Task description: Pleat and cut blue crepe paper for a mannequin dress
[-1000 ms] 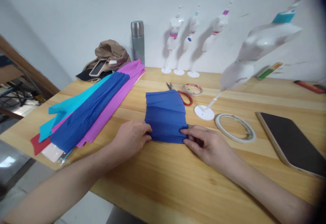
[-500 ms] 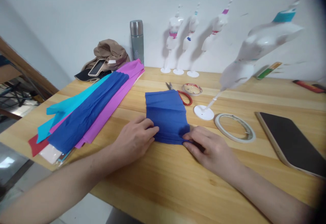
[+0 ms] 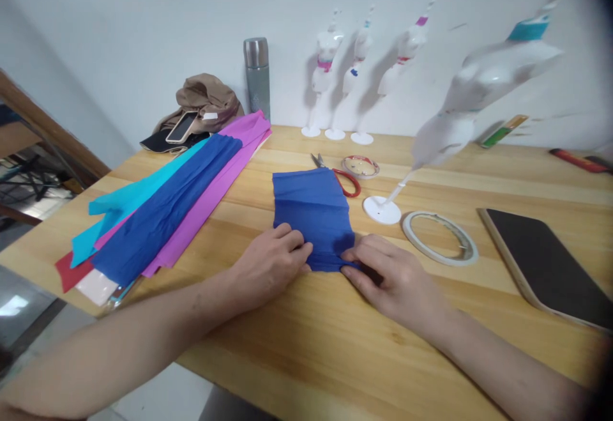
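A piece of blue crepe paper [image 3: 313,207] lies on the wooden table, creased across its width and gathered in narrow folds along its near edge. My left hand [image 3: 275,258] has its fingers curled on the paper's lower left part, pressing the near edge. At the near right corner, my right hand [image 3: 387,271] pinches the folded edge between thumb and fingers. Red-handled scissors [image 3: 353,184] lie just beyond the paper, partly covered by it. A roll of white tape [image 3: 440,237] rests to the right of my right hand.
Crepe paper strips [image 3: 167,210] in several colours lie left. A large white mannequin [image 3: 479,89] with a teal neck band leans right; three smaller ones [image 3: 328,57] stand behind. Also present are a phone [image 3: 546,261], a flask [image 3: 257,82], a brown cloth bag [image 3: 205,98] and another tape roll [image 3: 360,167].
My left hand has slid right along the near edge of the blue paper, closer to my right hand. My right hand keeps its pinch at the corner.
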The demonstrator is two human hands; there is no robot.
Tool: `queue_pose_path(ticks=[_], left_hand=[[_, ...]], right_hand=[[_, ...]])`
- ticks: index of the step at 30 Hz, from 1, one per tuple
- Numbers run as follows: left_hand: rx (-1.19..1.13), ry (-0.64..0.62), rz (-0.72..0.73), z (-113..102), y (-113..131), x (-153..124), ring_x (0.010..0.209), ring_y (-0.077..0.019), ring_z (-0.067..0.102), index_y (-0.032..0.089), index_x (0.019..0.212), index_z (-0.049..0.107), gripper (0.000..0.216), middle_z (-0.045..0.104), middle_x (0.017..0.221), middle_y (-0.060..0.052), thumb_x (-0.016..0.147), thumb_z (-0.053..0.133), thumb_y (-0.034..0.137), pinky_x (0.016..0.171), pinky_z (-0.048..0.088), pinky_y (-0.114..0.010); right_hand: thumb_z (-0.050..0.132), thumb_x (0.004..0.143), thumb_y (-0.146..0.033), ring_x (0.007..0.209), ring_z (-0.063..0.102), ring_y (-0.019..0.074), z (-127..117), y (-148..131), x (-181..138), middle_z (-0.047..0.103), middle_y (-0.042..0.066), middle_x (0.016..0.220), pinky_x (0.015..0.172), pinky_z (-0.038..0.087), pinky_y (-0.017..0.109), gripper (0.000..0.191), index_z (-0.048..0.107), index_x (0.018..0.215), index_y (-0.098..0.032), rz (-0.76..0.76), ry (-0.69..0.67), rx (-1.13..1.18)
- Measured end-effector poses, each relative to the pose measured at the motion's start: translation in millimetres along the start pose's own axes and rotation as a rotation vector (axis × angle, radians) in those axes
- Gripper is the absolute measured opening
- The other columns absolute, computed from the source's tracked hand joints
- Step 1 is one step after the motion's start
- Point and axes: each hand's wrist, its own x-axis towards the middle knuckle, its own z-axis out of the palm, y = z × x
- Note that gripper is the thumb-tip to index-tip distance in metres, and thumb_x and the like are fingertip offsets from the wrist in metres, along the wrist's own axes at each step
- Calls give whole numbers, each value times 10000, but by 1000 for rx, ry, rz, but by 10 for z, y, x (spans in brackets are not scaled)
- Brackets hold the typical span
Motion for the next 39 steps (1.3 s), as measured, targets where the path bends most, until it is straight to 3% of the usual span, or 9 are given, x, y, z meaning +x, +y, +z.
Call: queue_pose_path(ticks=[6, 28, 36, 39], left_hand=[[81, -21, 21, -12, 19, 17, 770, -198, 492, 110, 946, 624, 234, 593, 857, -89, 950, 396, 165, 703, 479, -335], [112, 18, 58, -2, 23, -12, 745, -194, 478, 101, 957, 601, 224, 587, 846, -84, 941, 379, 119, 677, 482, -329], [92, 42, 55, 6, 16, -22, 757, -189, 494, 102, 1126, 562, 268, 588, 850, -78, 949, 363, 127, 675, 481, -320], [59, 43, 44, 3, 21, -24, 784, -189, 498, 118, 1080, 575, 256, 593, 867, -75, 954, 352, 129, 693, 477, -316]], right_hand=[[546, 872, -201, 816, 596, 223, -17, -13, -2, 643, 103, 915, 683, 502, 382, 241, 658, 1086, -194, -73, 38, -43], [554, 873, -156, 816, 591, 226, 20, 6, 8, 651, 108, 891, 683, 493, 390, 163, 686, 968, -136, -160, 19, -91], [552, 879, -176, 822, 592, 230, 28, 6, 1, 652, 109, 921, 687, 498, 397, 162, 661, 996, -147, -137, -4, -94], [549, 880, -164, 827, 593, 226, 29, 8, 3, 651, 107, 919, 685, 498, 388, 147, 661, 976, -152, -149, 8, -86]])
